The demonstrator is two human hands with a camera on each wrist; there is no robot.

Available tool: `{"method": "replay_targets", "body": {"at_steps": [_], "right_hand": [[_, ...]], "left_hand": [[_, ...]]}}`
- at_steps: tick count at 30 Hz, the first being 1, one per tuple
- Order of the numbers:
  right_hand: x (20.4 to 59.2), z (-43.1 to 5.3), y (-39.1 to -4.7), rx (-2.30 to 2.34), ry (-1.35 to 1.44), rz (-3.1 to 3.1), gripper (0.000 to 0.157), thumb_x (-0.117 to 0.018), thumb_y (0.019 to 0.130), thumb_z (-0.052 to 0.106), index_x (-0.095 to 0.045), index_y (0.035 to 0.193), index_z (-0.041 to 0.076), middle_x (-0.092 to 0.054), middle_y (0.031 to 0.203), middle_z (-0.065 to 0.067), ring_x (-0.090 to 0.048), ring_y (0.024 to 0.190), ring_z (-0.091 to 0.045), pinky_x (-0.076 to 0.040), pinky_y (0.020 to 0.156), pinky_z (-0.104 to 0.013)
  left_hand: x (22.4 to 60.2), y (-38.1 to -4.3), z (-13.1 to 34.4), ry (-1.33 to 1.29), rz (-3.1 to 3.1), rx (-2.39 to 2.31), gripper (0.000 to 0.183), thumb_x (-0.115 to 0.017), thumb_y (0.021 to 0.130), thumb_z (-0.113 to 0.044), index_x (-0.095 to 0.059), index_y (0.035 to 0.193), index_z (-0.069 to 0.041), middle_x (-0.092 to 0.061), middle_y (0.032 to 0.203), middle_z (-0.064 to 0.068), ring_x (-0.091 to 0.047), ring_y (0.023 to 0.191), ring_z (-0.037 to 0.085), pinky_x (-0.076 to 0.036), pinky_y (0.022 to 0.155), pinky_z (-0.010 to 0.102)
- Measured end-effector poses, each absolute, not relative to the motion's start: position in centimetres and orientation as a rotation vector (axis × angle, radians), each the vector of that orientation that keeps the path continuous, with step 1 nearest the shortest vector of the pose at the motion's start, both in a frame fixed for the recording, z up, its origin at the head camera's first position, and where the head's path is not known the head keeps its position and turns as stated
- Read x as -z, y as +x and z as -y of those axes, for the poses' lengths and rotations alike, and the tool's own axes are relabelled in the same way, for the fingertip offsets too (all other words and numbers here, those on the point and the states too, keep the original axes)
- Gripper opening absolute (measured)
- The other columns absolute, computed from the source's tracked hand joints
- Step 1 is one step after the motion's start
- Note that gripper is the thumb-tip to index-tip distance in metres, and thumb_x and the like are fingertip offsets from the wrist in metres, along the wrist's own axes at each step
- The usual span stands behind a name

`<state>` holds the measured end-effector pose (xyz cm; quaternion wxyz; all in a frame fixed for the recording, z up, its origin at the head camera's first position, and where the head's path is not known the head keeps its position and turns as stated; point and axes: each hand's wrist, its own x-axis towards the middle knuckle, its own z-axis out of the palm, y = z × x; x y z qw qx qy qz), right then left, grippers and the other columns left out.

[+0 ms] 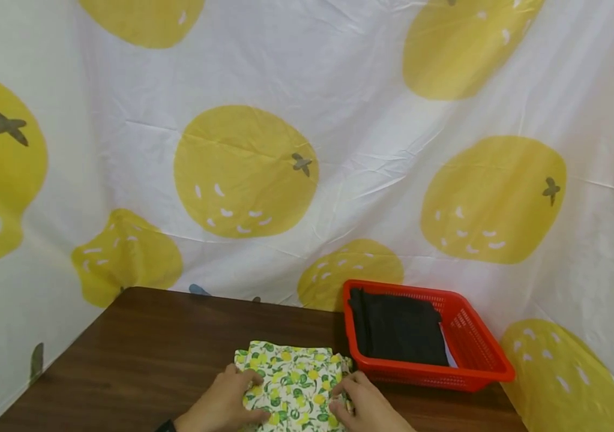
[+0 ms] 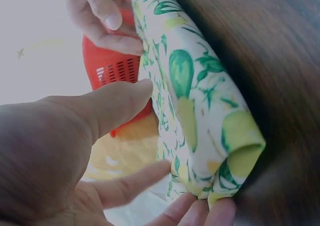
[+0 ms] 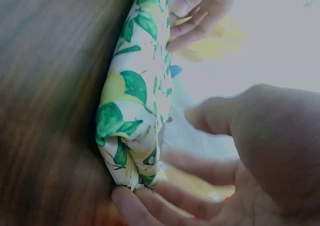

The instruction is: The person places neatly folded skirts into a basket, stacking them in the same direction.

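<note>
A folded cloth (image 1: 296,384) printed with lemons and green leaves lies on the dark wooden table, near its front edge. My left hand (image 1: 225,396) is at its left side. In the left wrist view, the thumb (image 2: 127,93) reaches over the top face while the outstretched fingertips (image 2: 222,211) touch the folded side. At the right side is my right hand (image 1: 363,402). In the right wrist view its thumb (image 3: 212,117) stands apart from the cloth, and loosely bent fingers (image 3: 132,206) meet the lower folded edge. The layered folds show at the cloth's end (image 3: 132,161).
A red plastic basket (image 1: 482,336) with perforated sides stands at the back right, close to the cloth. Folded black fabric (image 1: 401,327) lies inside it. Brown table surface (image 1: 177,336) extends to the left. A white curtain (image 1: 361,150) with yellow fruit prints hangs behind.
</note>
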<state>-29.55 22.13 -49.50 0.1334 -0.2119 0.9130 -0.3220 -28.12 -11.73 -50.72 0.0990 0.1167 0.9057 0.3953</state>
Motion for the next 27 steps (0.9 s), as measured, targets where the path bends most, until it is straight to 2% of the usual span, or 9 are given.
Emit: {"method": "replay_targets", "body": {"at_steps": [3,6,10,12,14,19,22,27], "right_hand": [[49.6,-22.5,-29.6,1.0,-0.442,-2.658,0.034,-0.078,0.114,0.027,-0.072,0.136,0.002,-0.065,0.127,-0.017,-0.066,0.102,-0.026,-0.061,0.087,-0.048],[49.7,-22.9,-29.6,1.052,-0.294,-2.649,0.043,-0.079,0.113,0.028,-0.068,0.14,-0.003,-0.067,0.127,-0.019,-0.071,0.108,-0.031,-0.064,0.093,-0.057],[49.6,-23.4,-29.4,1.106,-0.147,-2.62,0.052,-0.078,0.114,0.031,-0.065,0.146,-0.009,-0.073,0.13,-0.019,-0.077,0.111,-0.035,-0.067,0.097,-0.059],[49.6,-23.6,-29.3,1.128,-0.103,-2.606,0.056,-0.076,0.115,0.033,-0.063,0.148,-0.011,-0.076,0.13,-0.019,-0.079,0.112,-0.035,-0.068,0.097,-0.057],[49.6,-23.7,-29.2,1.164,-0.075,-2.58,0.059,-0.075,0.116,0.033,-0.062,0.15,-0.013,-0.078,0.128,-0.018,-0.08,0.11,-0.033,-0.069,0.095,-0.055],[49.8,-23.9,-29.4,1.258,-0.041,-2.486,0.065,-0.072,0.117,0.033,-0.057,0.153,-0.019,-0.079,0.126,-0.017,-0.081,0.101,-0.025,-0.071,0.088,-0.048],[49.8,-23.8,-29.5,1.317,-0.028,-2.412,0.066,-0.07,0.118,0.03,-0.055,0.154,-0.023,-0.08,0.123,-0.017,-0.08,0.099,-0.022,-0.07,0.088,-0.044],[49.8,-23.5,-29.6,1.318,-0.006,-2.373,0.062,-0.068,0.119,0.027,-0.058,0.15,-0.025,-0.08,0.112,-0.014,-0.077,0.094,-0.018,-0.069,0.09,-0.041]], "left_hand": [[50.5,-28.2,12.0,0.236,-2.687,-1.195,0.066,-0.101,0.093,-0.034,-0.073,0.145,-0.004,-0.06,0.131,0.022,-0.061,0.122,0.042,-0.06,0.099,0.073],[50.2,-28.4,12.6,0.141,-2.699,-1.184,0.082,-0.101,0.093,-0.039,-0.066,0.155,0.001,-0.058,0.136,0.026,-0.063,0.126,0.046,-0.06,0.101,0.073],[50.1,-28.8,13.5,0.091,-2.683,-1.152,0.091,-0.096,0.098,-0.043,-0.057,0.159,0.011,-0.058,0.15,0.037,-0.064,0.139,0.058,-0.059,0.107,0.075],[50.2,-29.0,13.9,0.089,-2.664,-1.145,0.089,-0.094,0.1,-0.043,-0.056,0.158,0.014,-0.06,0.153,0.039,-0.062,0.142,0.06,-0.059,0.11,0.074],[50.5,-29.2,14.3,0.105,-2.644,-1.156,0.085,-0.093,0.102,-0.041,-0.058,0.155,0.016,-0.065,0.148,0.036,-0.064,0.14,0.057,-0.059,0.11,0.072],[52.1,-30.4,15.4,0.207,-2.604,-1.148,0.084,-0.091,0.102,-0.05,-0.064,0.148,0.015,-0.076,0.126,0.023,-0.074,0.115,0.039,-0.066,0.097,0.057],[52.6,-30.9,15.7,0.243,-2.585,-1.133,0.08,-0.089,0.102,-0.055,-0.069,0.141,0.012,-0.078,0.12,0.018,-0.076,0.105,0.031,-0.068,0.09,0.051],[51.6,-29.7,14.6,0.134,-2.542,-1.203,0.05,-0.09,0.104,-0.04,-0.073,0.122,0.004,-0.077,0.11,0.014,-0.076,0.095,0.028,-0.067,0.086,0.05]]}}
